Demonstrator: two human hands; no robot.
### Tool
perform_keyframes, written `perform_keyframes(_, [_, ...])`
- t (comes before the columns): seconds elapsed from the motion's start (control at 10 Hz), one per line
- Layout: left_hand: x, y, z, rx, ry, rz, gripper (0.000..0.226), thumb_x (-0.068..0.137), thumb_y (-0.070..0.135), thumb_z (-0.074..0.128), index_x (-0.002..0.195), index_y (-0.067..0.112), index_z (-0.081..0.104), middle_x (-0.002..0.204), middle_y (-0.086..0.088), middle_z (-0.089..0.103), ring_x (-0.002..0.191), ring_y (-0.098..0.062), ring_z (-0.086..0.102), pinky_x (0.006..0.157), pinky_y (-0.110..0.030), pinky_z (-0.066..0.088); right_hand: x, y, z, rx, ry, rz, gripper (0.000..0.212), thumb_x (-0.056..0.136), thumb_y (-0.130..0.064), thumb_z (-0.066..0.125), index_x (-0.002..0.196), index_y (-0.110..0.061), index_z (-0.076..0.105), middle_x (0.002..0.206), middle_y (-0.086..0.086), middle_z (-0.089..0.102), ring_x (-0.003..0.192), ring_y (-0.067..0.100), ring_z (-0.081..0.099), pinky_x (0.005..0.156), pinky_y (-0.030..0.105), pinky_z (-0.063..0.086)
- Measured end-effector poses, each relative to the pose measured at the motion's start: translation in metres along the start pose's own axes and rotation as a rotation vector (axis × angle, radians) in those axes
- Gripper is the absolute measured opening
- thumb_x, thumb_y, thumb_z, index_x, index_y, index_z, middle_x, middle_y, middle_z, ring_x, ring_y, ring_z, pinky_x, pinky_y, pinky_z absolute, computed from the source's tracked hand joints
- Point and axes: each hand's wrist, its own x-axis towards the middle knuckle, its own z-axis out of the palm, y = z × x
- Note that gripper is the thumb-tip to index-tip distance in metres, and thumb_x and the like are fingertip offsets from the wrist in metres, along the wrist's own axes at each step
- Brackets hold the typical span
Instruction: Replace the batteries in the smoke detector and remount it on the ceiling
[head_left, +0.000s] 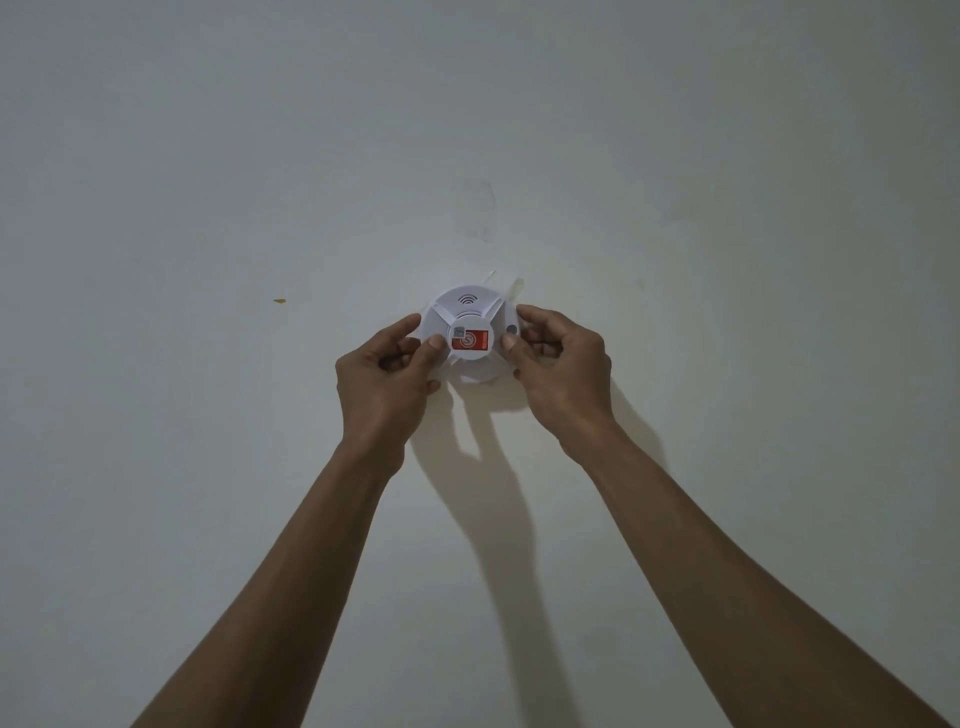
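Note:
A round white smoke detector (469, 318) with a red sticker on its centre cap sits against the pale ceiling (260, 182). My left hand (387, 371) grips its left rim, thumb resting near the centre cap. Gripping the right rim is my right hand (556, 364), with fingers curled around the edge. Both arms reach up from the bottom of the view. The detector's lower edge is partly hidden behind my fingers. Bits of white tape (515, 289) stick out past the top right edge.
A faint rectangular mark (475, 210) shows on the ceiling just above the detector. A small yellowish spot (279, 301) lies to the left. My arms cast dark shadows (498, 467) below the detector.

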Motion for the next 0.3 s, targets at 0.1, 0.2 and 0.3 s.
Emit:
perform_keyframes(0.1, [-0.001, 0.002, 0.000, 0.007, 0.002, 0.008, 0.042, 0.087, 0.014, 0.080, 0.127, 0.015, 0.069, 0.090, -0.005, 0.068, 0.085, -0.017, 0.072, 0.082, -0.043, 0.064, -0.001, -0.001, -0.002, 0.019, 0.000, 0.009, 0.032, 0.085, -0.022, 0.075, 0.117, -0.023, 0.070, 0.085, -0.009, 0.068, 0.083, 0.014, 0.069, 0.085, 0.044, 0.059])
perform_keyframes(0.2, [-0.005, 0.003, -0.003, 0.011, -0.005, 0.013, 0.042, 0.087, 0.016, 0.079, 0.128, 0.017, 0.068, 0.093, -0.009, 0.068, 0.084, -0.015, 0.070, 0.082, -0.042, 0.064, -0.005, -0.002, -0.006, 0.022, -0.011, 0.022, 0.035, 0.086, -0.024, 0.076, 0.119, -0.023, 0.068, 0.083, -0.012, 0.064, 0.079, 0.008, 0.066, 0.085, 0.043, 0.059])
perform_keyframes(0.3, [-0.008, 0.000, -0.010, 0.042, 0.010, 0.007, 0.041, 0.087, 0.019, 0.080, 0.126, 0.018, 0.069, 0.096, -0.012, 0.070, 0.084, -0.013, 0.069, 0.082, -0.043, 0.064, -0.007, 0.001, -0.007, 0.012, 0.016, 0.049, 0.033, 0.085, -0.025, 0.076, 0.116, -0.027, 0.067, 0.082, -0.011, 0.064, 0.079, 0.010, 0.067, 0.083, 0.044, 0.060])
